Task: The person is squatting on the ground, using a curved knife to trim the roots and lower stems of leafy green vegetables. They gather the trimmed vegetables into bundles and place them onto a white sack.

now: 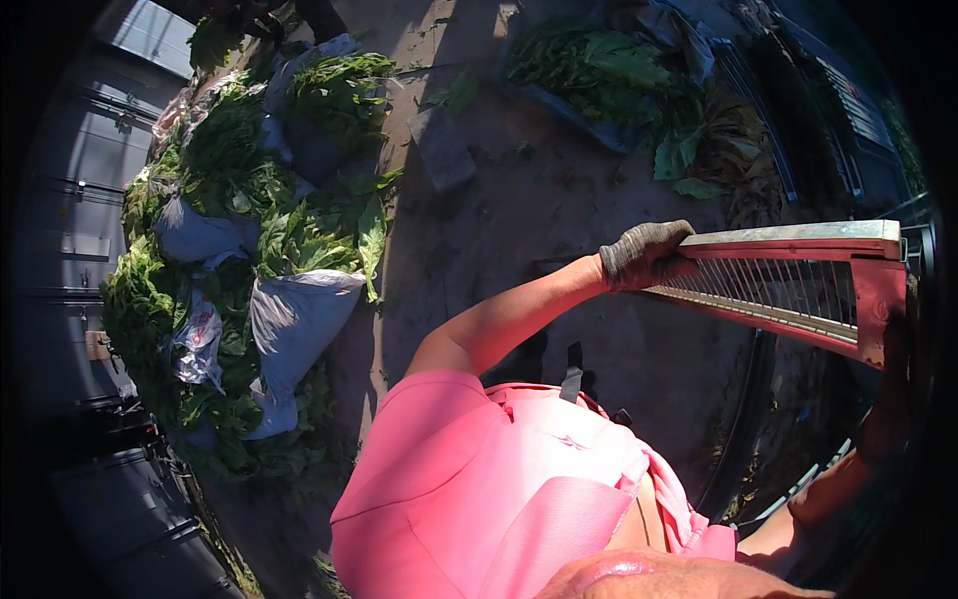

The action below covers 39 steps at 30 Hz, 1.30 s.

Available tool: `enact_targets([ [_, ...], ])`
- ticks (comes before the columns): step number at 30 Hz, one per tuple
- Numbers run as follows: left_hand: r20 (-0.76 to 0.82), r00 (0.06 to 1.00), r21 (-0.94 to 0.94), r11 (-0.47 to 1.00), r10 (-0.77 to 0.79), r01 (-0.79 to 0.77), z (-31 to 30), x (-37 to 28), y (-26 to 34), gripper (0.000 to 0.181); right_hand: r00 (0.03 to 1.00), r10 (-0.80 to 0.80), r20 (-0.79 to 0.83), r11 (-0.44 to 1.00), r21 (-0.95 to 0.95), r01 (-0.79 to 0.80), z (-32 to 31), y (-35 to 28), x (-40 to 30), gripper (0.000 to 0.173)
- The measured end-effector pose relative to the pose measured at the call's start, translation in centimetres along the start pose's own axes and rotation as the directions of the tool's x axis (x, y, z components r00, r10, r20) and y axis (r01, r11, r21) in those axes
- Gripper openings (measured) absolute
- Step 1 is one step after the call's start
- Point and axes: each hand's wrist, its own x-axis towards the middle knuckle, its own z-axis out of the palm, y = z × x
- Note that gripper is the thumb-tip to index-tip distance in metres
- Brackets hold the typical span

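Note:
My left hand [647, 254], in a grey knit work glove, grips one end of a long red metal rack frame [879, 299] with a row of thin metal tines and a pale metal bar along its top edge. The frame stretches to the right rim of the picture, held up off the ground. At its far end my right hand [896, 337] lies against the red end plate, in deep shade; its fingers are hard to make out. No leaves show between the tines.
At left lies a long heap of large green leaves [232, 150], apparently tobacco, with pale sacks [299, 322] among them. More green leaves [599, 75] lie on a dark sheet at upper right, beside dry brown leaves [737, 150]. A flat block [441, 150] lies on the ground. Grey metal doors [75, 202] stand at left.

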Motion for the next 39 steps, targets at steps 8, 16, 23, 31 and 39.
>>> enact_targets([
  [8, 0.067, 0.985, 0.308, 0.936, 0.157, -0.171, 0.9, 1.8, -1.0, 0.031, 0.959, 0.273, -0.075, 0.952, -0.127, -0.280, -0.3, 4.6, -7.1, 0.035],
  [16, 0.135, 0.951, -0.412, 0.857, -0.278, 0.309, -5.6, 2.4, -7.7, 0.020, 0.793, 0.607, -0.057, 0.779, -0.157, -0.607, 2.3, 7.1, -19.4, 0.040],
  [23, 0.189, 0.932, 0.660, 0.743, -0.308, 0.111, 1.1, 0.3, -11.9, 0.033, 0.496, 0.867, -0.046, 0.468, -0.263, -0.844, 1.7, 6.4, -35.5, 0.044],
  [31, 0.417, 0.879, 0.719, 0.675, -0.231, -0.164, 8.7, 1.9, -17.8, 0.034, 0.081, 0.997, 0.015, 0.080, -0.419, -0.905, 2.1, 2.7, -57.6, 0.049],
  [39, 0.625, 0.710, 0.738, 0.542, -0.326, -0.401, 11.6, -4.0, -35.1, 0.032, 0.060, 0.967, 0.250, 0.183, -0.509, -0.841, 29.8, 3.5, -80.4, 0.041],
])
